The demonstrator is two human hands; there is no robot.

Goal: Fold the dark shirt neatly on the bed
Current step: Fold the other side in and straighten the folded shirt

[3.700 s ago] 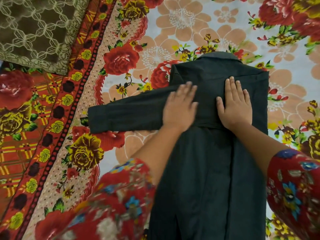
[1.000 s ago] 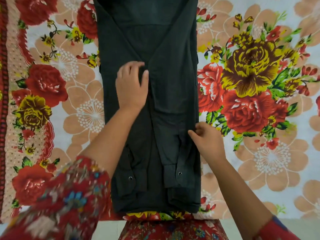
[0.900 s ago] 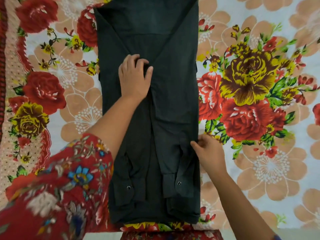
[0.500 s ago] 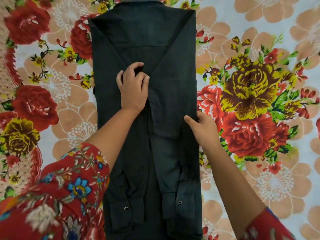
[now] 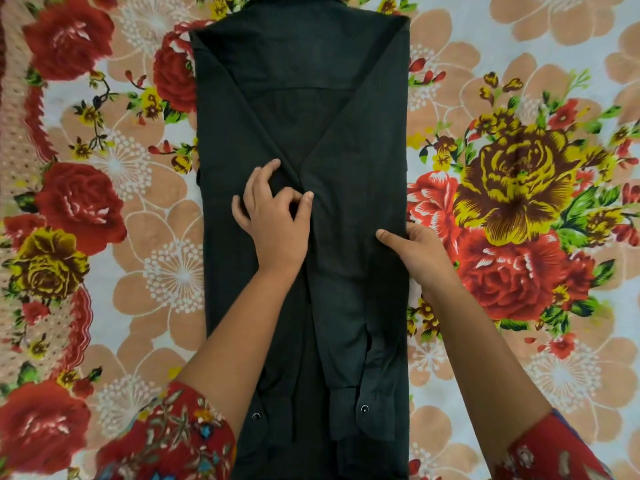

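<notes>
The dark shirt [image 5: 301,81] lies lengthwise on the floral bedsheet [image 5: 519,174], collar at the far end. Both sides are folded inward and the two sleeves run down the middle, with their cuffs [image 5: 360,410] near me. My left hand [image 5: 277,226] rests at the centre where the sleeves meet, its fingers curled and pinching the fabric. My right hand [image 5: 419,251] grips the shirt's right edge at mid-length, thumb on top and fingers hidden beyond the edge.
The bedsheet, with its large red and yellow roses, surrounds the shirt on both sides. A patterned border strip [image 5: 20,168] runs along the left. My red floral sleeves [image 5: 166,441] fill the near corners.
My right hand has slid up the shirt's right edge from near the cuffs to mid-length. My left hand has stayed at the centre, its fingers curling tighter on the fabric.
</notes>
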